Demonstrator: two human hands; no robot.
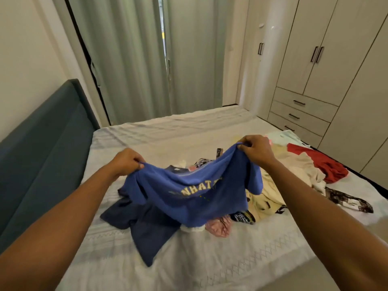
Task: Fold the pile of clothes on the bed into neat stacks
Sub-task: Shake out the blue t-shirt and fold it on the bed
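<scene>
The frame is filled for the most part by a bed (189, 265) covered with a pale, patterned sheet, and a dark teal headboard (42, 148) is seen along its left side. Behind the bed, grey-green curtains (130, 59) are hung, and a light wardrobe (336, 70) with dark handles and three drawers is set against the right wall. A loose pile of clothes (270, 192) is spread over the middle and right of the sheet. A blue T-shirt (189, 196) with pale lettering is held up above this pile, its lower edge draped onto the garments beneath. A navy garment (144, 225) is laid flat under it toward the left, and a cream garment (262, 206) is crumpled just beside it on the right. A red garment (321, 162) is left near the far right edge of the bed, with a black-and-white patterned piece (348, 200) stretched out close by. A small pink piece (219, 226) is tucked below the shirt's hem. The shirt's upper left edge is pinched by the left hand (126, 161), fingers curled over the cloth, and its upper right edge is gripped likewise by the right hand (255, 149), held slightly higher.
</scene>
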